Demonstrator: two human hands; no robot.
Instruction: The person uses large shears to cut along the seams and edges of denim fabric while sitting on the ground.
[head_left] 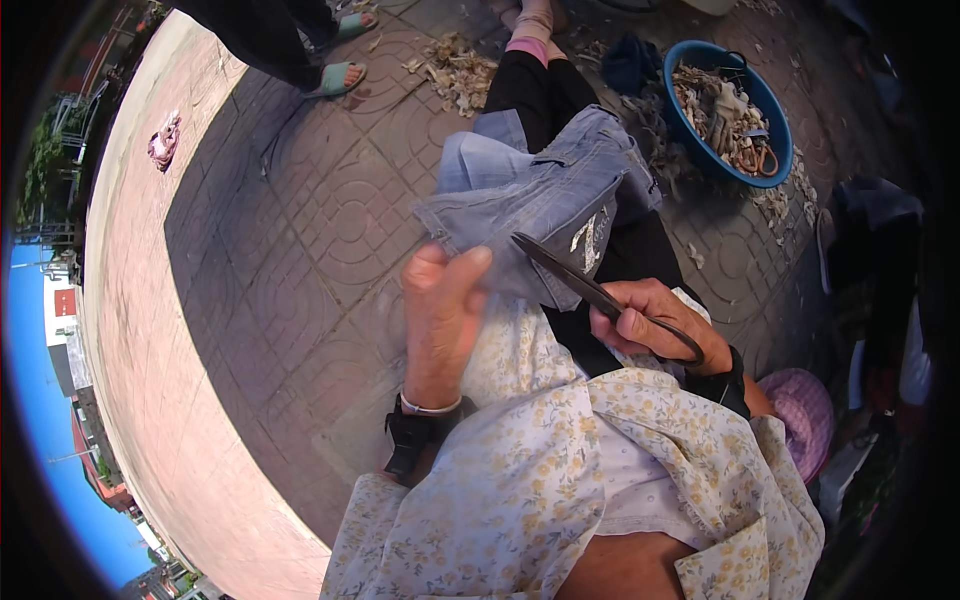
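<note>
A piece of light blue denim clothing (540, 200), with seams and a pale patterned patch, lies crumpled across my lap and legs. At its near left edge my left hand (441, 315) is closed, thumb against curled fingers, pinching the cloth; the fingertips are slightly blurred. My right hand (650, 320) is wrapped round the handle of a pair of dark scissors (562, 270). The blades look together and point up and left, over the denim, with the tip near my left thumb. Whether they touch the cloth I cannot tell.
A blue basin (783, 150) holding scraps and an orange-handled tool stands at the far right. Cloth scraps (455, 75) lie piled on the paving (345, 215). Another person's sandalled foot (338, 80) is at the upper left. Beside my right elbow sits a pink hat (800, 415).
</note>
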